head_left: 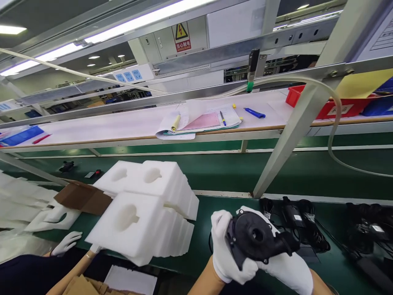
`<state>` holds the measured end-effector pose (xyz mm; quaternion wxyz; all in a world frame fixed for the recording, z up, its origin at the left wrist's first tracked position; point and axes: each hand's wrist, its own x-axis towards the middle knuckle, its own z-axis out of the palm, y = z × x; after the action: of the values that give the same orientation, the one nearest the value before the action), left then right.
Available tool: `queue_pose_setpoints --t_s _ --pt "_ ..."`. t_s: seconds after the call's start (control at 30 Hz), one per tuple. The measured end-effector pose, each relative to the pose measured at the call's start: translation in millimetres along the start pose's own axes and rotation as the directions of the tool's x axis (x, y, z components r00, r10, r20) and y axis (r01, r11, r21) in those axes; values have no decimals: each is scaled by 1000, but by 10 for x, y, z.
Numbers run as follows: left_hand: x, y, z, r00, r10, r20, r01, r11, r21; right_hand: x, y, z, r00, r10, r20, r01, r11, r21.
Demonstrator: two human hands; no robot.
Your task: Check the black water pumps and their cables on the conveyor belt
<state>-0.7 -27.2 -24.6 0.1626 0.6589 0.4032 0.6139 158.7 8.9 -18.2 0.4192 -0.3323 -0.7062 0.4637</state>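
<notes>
The black blower housing (251, 238) is nearest, held up above the tabletop (211, 205), right of its middle. It looks like hard moulded plastic, so it should be stiff and won't give under a squeeze; I'd judge it fairly light for two hands, perhaps with a weightier core. Its smooth shell may slide a little against glove fabric. The flanged rim, with its screw bosses, seems the surest place to take hold, while the side spout (288, 242) looks easier to knock or strain.

The housing sits between the two gloved hands. The left hand (223, 241) is curled partway closed around its left rim, bent fingers above and a digit reaching along the lower edge. The right hand (282, 266) bears it from behind and below, below the spout; glove shows past the upper rim too, but most of that grip is hidden, so its exact closure is hard to judge.

To the left, white foam blocks (132, 221) stand by the tabletop's near edge, where a co-worker's hand (95, 248) meets their near corner. Beyond the right hand, black adapters with coiled cables (296, 217) lie towards the tabletop's far edge.
</notes>
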Motion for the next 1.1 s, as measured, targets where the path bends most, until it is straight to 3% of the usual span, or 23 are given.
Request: queue_pose_setpoints --t_s 0.13,0.27,0.33,0.57,0.73,0.9,1.1 --pt "-107 -204 19 982 179 -66 -174 982 73 -89 305 -59 977 -184 105 182 983 27" --pt "-67 -320 33 903 429 -9 -407 863 299 -57 378 -110 945 -304 124 309 951 -27" --pt "-36 -331 47 874 486 3 -460 826 324 -26 354 -138 942 -308 135 315 949 -31" --pt "-38 -269 99 900 437 3 -409 841 355 -39 336 -140 959 -220 178 210 975 71" --pt "-60 -266 146 905 426 -2 -394 838 378 -80 459 -159 963 -160 215 131 981 144" --pt "-73 -282 172 889 458 -3 -420 817 394 -84 592 -235 945 -264 191 263 964 31" --pt "-104 -300 222 899 437 -33 -405 856 322 29 374 -278 916 -363 170 367 930 9"
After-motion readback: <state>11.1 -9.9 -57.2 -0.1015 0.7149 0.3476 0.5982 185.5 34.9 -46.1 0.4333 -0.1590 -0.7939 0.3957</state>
